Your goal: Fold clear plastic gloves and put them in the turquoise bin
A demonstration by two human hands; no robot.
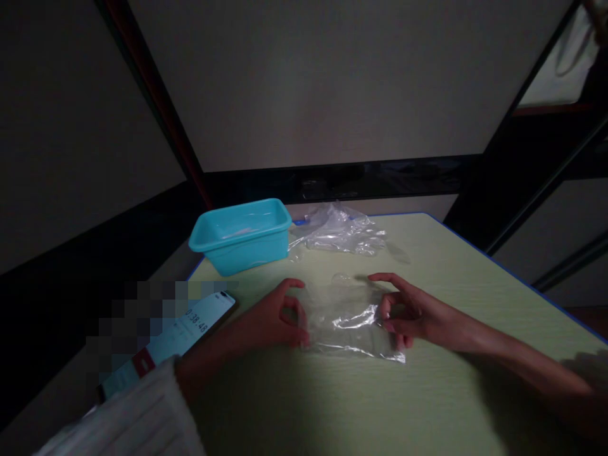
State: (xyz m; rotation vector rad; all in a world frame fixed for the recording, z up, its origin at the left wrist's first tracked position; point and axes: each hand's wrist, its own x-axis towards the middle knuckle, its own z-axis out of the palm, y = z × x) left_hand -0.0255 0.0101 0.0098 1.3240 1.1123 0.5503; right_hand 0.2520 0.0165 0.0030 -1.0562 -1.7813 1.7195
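Observation:
A clear plastic bag (349,320) is stretched between my two hands, just over the table. My left hand (285,313) pinches its left edge, thumb and fingers closed together there. On the opposite side, my right hand (403,310) grips the right edge between thumb and curled fingers, with the index finger raised and extended. The bag looks flat and see-through, with bright glare along its lower part. Whether anything lies inside it I cannot tell.
A turquoise plastic basket (251,253) stands at the back left of the pale table (285,405). Beside it lies a crumpled heap of clear plastic bags (339,231). A phone (190,329) showing a timer rests at the left edge. Cabinet panels (323,82) rise behind.

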